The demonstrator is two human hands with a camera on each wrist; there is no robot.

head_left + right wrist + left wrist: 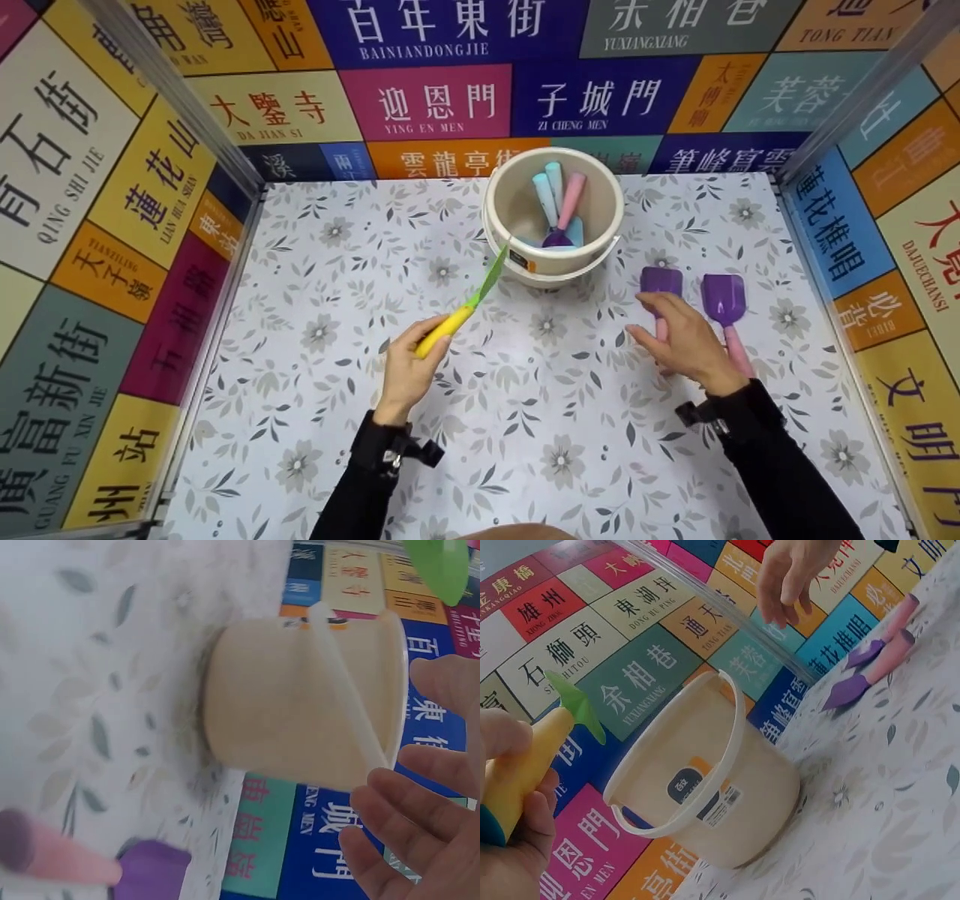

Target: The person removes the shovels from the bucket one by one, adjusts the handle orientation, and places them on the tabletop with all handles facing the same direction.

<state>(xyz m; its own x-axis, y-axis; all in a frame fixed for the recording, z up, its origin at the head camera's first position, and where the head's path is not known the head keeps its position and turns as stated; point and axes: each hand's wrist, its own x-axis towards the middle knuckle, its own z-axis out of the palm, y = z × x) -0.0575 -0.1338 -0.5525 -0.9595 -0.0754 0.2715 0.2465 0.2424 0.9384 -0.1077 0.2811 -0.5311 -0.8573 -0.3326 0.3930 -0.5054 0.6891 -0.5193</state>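
My left hand grips the yellow handle of a toy shovel whose green blade points up and away, beside the bucket's near left rim in the head view. The cream bucket stands upright; inside lean light-blue-handled shovels and a pink-handled one, their blades partly hidden. My right hand is raised with fingers spread and nothing in them. Below it lies a purple shovel with a pink handle, partly covered in the head view. Another purple shovel lies to its right.
The tabletop has a white cloth with grey flowers and leaves. Coloured panels with lettering rise at the back and both sides. The bucket's white handle hangs down its near side.
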